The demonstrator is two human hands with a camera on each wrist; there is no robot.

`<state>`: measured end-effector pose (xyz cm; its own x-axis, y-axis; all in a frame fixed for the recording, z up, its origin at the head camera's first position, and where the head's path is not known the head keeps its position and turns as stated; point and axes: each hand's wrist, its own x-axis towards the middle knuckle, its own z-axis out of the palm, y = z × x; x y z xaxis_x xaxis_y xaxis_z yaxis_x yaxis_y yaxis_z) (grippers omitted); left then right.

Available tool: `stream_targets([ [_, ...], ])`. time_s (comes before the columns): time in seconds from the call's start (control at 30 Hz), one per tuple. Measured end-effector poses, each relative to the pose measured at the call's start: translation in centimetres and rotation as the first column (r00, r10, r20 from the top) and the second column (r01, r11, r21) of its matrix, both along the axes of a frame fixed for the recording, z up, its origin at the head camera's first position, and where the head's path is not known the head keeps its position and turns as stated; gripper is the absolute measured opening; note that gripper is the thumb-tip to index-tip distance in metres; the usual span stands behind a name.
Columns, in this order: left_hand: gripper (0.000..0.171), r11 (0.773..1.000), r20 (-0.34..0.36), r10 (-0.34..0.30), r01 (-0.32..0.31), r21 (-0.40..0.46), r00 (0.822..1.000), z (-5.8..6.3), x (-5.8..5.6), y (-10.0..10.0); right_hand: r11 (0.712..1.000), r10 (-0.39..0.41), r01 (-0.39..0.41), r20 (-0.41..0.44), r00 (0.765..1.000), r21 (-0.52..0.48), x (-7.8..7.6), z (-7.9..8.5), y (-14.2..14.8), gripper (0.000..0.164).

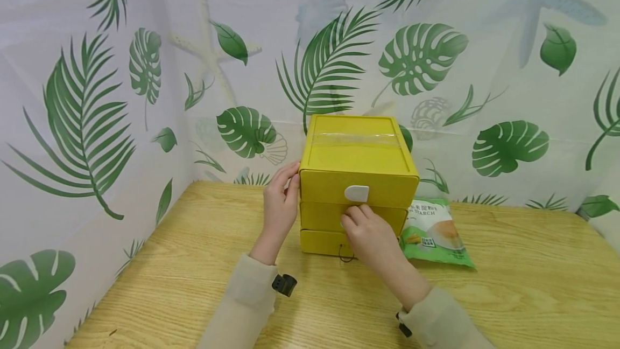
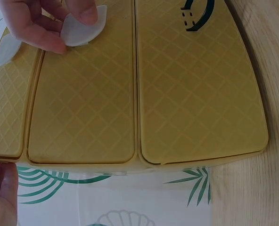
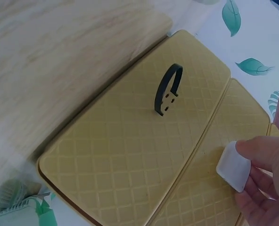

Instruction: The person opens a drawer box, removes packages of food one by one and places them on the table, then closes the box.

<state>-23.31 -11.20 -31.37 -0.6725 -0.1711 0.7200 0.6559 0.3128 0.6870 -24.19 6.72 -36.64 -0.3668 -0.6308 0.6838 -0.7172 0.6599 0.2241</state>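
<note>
A yellow three-drawer box [image 1: 358,160] stands on the table, its drawer fronts facing me. My right hand [image 1: 370,233] pinches the white tab handle [image 3: 233,167] of the middle drawer between thumb and fingers; the left wrist view shows this tab [image 2: 83,28] too. My left hand [image 1: 282,198] rests against the box's left side near the top, fingers fairly straight. Another white tab [image 1: 357,193] is on the top drawer. On the bottom drawer's front sits a black loop handle [image 3: 161,89]. All three drawer fronts sit closely in the box.
A green and white starch bag [image 1: 436,230] leans beside the box on the right. Behind rises a leaf-printed cloth [image 1: 334,69]. The wooden table [image 1: 169,284] runs along the front and both sides of the box.
</note>
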Motion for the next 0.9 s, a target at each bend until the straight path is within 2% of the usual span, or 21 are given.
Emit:
stream_targets([
  [0.27,0.021,1.0,-0.017,0.017,-0.017,-0.01,1.0,-0.1,0.0,0.0,1.0,-0.009,0.009,0.029,1.0,-0.022,0.2,0.0,0.0,0.015],
  [0.57,0.022,1.0,0.038,0.005,-0.004,-0.026,0.999,-0.9,0.1,-0.1,1.0,-0.01,0.011,0.032,0.999,-0.026,0.3,-0.1,0.0,0.015],
  [0.9,0.021,1.0,0.067,0.004,-0.004,0.01,0.998,-1.6,0.1,0.0,0.998,-0.001,0.005,0.067,0.998,-0.065,0.4,-0.2,-0.1,0.02],
])
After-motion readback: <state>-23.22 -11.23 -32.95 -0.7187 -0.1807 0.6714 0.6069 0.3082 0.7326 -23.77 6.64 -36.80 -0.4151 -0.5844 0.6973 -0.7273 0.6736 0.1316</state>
